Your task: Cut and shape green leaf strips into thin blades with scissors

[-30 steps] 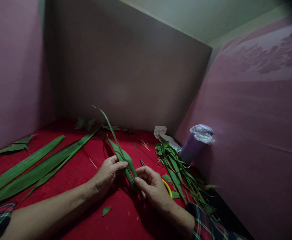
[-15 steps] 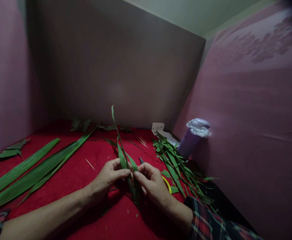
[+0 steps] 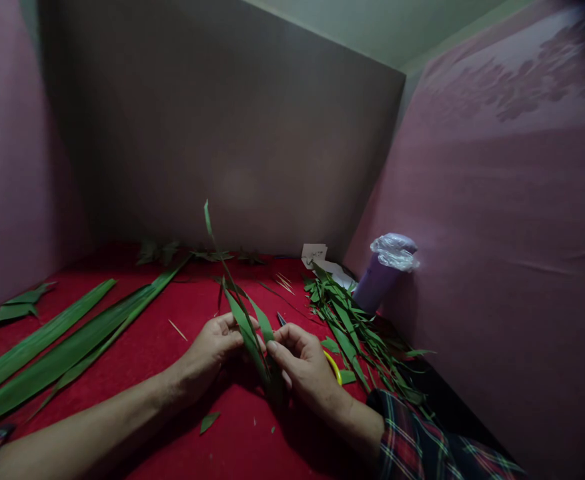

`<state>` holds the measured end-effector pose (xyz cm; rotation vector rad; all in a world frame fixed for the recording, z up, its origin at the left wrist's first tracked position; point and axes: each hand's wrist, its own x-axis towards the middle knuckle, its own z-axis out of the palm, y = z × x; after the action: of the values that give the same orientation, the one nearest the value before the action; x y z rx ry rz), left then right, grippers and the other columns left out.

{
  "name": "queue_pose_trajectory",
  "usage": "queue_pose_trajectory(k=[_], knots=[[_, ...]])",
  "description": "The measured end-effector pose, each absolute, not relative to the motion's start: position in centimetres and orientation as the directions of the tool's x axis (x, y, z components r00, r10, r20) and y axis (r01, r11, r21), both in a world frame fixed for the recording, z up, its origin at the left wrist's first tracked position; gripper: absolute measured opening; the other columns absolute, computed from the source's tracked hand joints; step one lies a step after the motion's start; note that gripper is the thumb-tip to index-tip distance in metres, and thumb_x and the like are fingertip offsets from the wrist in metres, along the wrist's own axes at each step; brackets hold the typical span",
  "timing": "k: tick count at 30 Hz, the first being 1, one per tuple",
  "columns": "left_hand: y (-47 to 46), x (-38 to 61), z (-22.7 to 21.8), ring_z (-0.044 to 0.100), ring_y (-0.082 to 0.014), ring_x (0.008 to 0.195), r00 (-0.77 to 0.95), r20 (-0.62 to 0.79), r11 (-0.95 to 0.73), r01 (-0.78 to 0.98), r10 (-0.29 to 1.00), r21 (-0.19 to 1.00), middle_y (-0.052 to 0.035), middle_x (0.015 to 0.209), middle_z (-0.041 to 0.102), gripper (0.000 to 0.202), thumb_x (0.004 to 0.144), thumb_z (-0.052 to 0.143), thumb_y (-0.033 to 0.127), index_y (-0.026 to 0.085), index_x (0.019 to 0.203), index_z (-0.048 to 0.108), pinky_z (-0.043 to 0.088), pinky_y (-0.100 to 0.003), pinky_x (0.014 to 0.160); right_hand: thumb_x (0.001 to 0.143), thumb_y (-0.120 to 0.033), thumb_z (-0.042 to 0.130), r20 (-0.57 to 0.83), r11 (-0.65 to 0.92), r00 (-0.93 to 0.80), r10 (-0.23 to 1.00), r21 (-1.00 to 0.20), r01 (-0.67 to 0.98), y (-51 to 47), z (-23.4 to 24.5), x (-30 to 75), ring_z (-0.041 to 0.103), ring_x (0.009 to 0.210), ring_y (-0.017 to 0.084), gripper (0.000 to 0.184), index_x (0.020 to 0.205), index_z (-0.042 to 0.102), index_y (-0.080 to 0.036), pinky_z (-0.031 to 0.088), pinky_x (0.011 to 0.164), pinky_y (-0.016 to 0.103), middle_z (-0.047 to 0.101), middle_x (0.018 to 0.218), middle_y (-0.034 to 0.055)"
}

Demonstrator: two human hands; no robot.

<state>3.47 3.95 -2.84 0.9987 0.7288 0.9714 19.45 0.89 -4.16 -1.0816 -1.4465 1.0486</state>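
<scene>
Between my hands is a green leaf piece (image 3: 245, 327), long and narrow, with a thin stem rising up and to the left and its lower end pointing down. My left hand (image 3: 219, 347) is closed on its left side, thumb in front and fingers behind. On the right side my right hand (image 3: 305, 367) pinches a leaf blade between thumb and fingers. Some fingertips are hidden behind the leaf. Beside my right hand lie scissors with a yellow handle (image 3: 333, 369), partly covered by that hand. A small leaf scrap (image 3: 209, 422) rests below my left hand.
Long broad leaves (image 3: 67, 353) lie on the red cloth (image 3: 147, 427) at left. At right are a heap of cut leaves (image 3: 352, 327) and a purple bin (image 3: 379, 283) with a plastic liner. Several toothpicks (image 3: 285, 283) and a white card (image 3: 314, 253) lie farther back.
The leaf's upper stem has tilted farther left. My left hand has shifted slightly left, its thumb drawn back, and the leaf scrap below it now shows clearly.
</scene>
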Motion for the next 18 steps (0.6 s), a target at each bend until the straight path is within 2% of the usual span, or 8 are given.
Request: queue_pose_trajectory(k=[6, 9, 13, 18], knots=[[4.2, 3.7, -2.3, 0.062, -0.0136, 0.053, 0.403, -0.104, 0.243, -0.312, 0.909, 0.919, -0.003, 0.06, 0.068, 0.019, 0.057, 0.075, 0.021, 0.013, 0.069, 0.063, 0.048, -0.024, 0.056, 0.079, -0.03, 0.056, 0.226, 0.238, -0.097, 0.969, -0.962, 0.136, 0.7, -3.8, 19.4, 0.044, 0.055, 0.009, 0.017, 0.07, 0.051, -0.017, 0.037, 0.051, 0.02, 0.05, 0.061, -0.0036], [4.2, 3.7, -2.2, 0.06, -0.0136, 0.049, 0.414, -0.131, 0.247, -0.241, 0.901, 0.938, -0.0034, 0.055, 0.066, 0.017, 0.057, 0.075, 0.021, 0.012, 0.064, 0.062, 0.046, -0.023, 0.051, 0.079, -0.029, 0.056, 0.232, 0.246, -0.102, 0.967, -0.957, 0.152, 0.5, -3.8, 19.4, 0.046, 0.059, 0.01, 0.016, 0.07, 0.052, -0.016, 0.039, 0.055, 0.021, 0.051, 0.064, -0.0026], [4.3, 3.7, -2.7, 0.058, -0.0133, 0.043, 0.361, -0.177, 0.254, -0.178, 0.915, 0.951, -0.0017, 0.05, 0.063, 0.021, 0.06, 0.073, 0.027, 0.014, 0.063, 0.057, 0.041, -0.022, 0.043, 0.079, -0.028, 0.055, 0.237, 0.255, -0.115, 0.965, -0.951, 0.177, 0.5, -4.1, 19.5, 0.047, 0.062, 0.011, 0.015, 0.071, 0.054, -0.016, 0.039, 0.057, 0.022, 0.053, 0.066, -0.0018], [4.3, 3.6, -3.3, 0.06, -0.015, 0.047, 0.39, -0.166, 0.251, -0.179, 0.906, 0.951, -0.0015, 0.054, 0.064, 0.023, 0.062, 0.073, 0.029, 0.015, 0.065, 0.055, 0.043, -0.024, 0.046, 0.08, -0.028, 0.055, 0.238, 0.257, -0.119, 0.964, -0.948, 0.187, 0.5, -4.1, 19.5, 0.047, 0.062, 0.011, 0.015, 0.07, 0.053, -0.016, 0.038, 0.057, 0.022, 0.053, 0.065, -0.0019]])
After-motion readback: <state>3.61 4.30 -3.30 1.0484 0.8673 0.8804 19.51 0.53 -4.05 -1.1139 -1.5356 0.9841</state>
